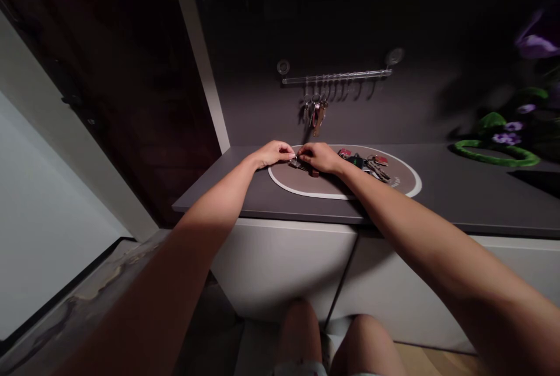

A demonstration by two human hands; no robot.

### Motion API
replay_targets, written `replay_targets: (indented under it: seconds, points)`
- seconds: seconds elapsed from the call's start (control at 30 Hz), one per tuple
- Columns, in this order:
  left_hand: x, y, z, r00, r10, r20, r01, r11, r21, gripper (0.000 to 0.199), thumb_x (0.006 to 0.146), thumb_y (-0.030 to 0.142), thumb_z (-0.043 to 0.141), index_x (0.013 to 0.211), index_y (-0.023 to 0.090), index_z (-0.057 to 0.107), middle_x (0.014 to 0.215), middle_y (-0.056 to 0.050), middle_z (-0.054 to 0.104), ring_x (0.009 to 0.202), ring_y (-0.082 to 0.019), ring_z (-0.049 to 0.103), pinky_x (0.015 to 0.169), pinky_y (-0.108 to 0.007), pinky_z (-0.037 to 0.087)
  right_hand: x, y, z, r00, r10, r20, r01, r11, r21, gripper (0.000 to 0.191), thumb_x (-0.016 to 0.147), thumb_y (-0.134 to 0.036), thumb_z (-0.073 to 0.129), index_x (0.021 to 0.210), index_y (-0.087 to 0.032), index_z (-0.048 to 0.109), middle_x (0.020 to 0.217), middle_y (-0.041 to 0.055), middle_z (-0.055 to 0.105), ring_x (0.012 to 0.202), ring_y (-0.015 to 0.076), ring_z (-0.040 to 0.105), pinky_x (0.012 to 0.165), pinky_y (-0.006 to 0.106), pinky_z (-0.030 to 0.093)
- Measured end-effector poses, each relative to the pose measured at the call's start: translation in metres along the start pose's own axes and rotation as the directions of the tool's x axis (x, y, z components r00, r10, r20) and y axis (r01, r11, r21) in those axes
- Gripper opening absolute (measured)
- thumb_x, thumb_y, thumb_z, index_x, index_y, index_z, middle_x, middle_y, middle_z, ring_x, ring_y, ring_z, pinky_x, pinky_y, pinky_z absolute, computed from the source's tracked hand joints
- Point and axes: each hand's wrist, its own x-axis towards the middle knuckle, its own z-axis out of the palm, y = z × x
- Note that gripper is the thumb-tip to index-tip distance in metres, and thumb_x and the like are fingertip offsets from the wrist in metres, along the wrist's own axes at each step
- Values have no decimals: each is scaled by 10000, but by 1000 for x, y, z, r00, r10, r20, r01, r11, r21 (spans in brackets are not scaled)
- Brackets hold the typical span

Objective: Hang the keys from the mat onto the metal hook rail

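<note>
Just above the left end of an oval brown mat [315,190] with a white rim, my two hands are close together. Thumb and fingers of my left hand [275,153] pinch a small bunch of keys [297,163] by its ring. My right hand [321,156] is beside it, fingers curled together near the same ring; whether it grips part of it is too small to make out. A small dark red piece [315,173] lies under my right hand. Further right on the mat rests a pile of keys and fobs [377,170], with red tags and a braided strap.
On the wall, a clear rail [336,77] carries several hooks, and keys [315,112] hang at its left end. The grey counter [441,189] runs above white cabinet doors [289,265]. Purple flowers [507,138] and a green ring [494,157] are at the right.
</note>
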Motion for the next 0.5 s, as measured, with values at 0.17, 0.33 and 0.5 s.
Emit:
replay_targets:
  seconds: [0.17, 0.33, 0.5]
  points:
    - [0, 5, 4, 997, -8, -70, 0, 993, -116, 296, 643, 335, 693, 766, 86, 593, 617, 4, 550, 558, -61, 474, 588, -231, 372, -4, -10, -4, 999, 36, -37, -33, 997, 75, 117, 635, -62, 648, 684, -169, 658, 641, -14, 625, 603, 99, 513, 651, 208, 361]
    - [2, 10, 6, 986, -49, -162, 5, 965, -261, 327, 623, 328, 721, 801, 85, 592, 651, 2, 569, 544, -51, 472, 582, -227, 383, -6, -13, -3, 986, 153, -70, -120, 931, 345, 93, 612, -71, 673, 651, -144, 630, 551, -32, 570, 565, 82, 483, 617, 202, 392]
    - [2, 14, 9, 980, -62, -187, -13, 928, -373, 277, 641, 287, 716, 781, 88, 585, 665, 7, 566, 563, -43, 478, 586, -214, 386, -6, -16, -2, 975, 214, -53, -150, 820, 553, 123, 621, -74, 680, 706, -121, 604, 578, -15, 568, 535, 71, 470, 541, 199, 411]
